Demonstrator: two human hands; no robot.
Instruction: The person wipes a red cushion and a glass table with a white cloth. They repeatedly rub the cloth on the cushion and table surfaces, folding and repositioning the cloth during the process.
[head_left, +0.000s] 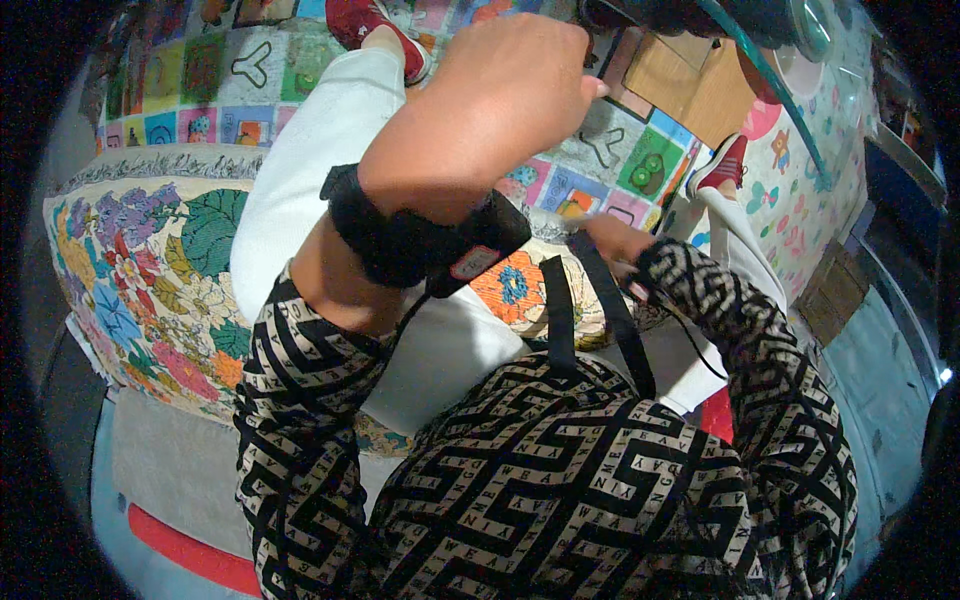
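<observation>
My left hand (517, 82) is raised across the upper middle, seen from the back, with its fingers curled away from view. A black wrist strap (375, 225) circles that forearm and carries a black box-shaped device (487, 244) with a small label bearing writing. Lower down and to the right, my right hand (615, 244) is blurred, close to the upper end of a black strap (607, 300). Whether it grips that strap cannot be told. A second black strap (559, 311) hangs beside it over my patterned top (570, 465). A thin black cord (694, 341) runs by my right sleeve.
I sit on a floral woven cover (157, 277) with a fringe. My red shoes (724, 165) rest near a picture-patterned floor mat (255, 67). A wood-coloured panel (690, 82) lies at the upper right, near a curved teal edge (780, 97). A red bar (191, 551) is at lower left.
</observation>
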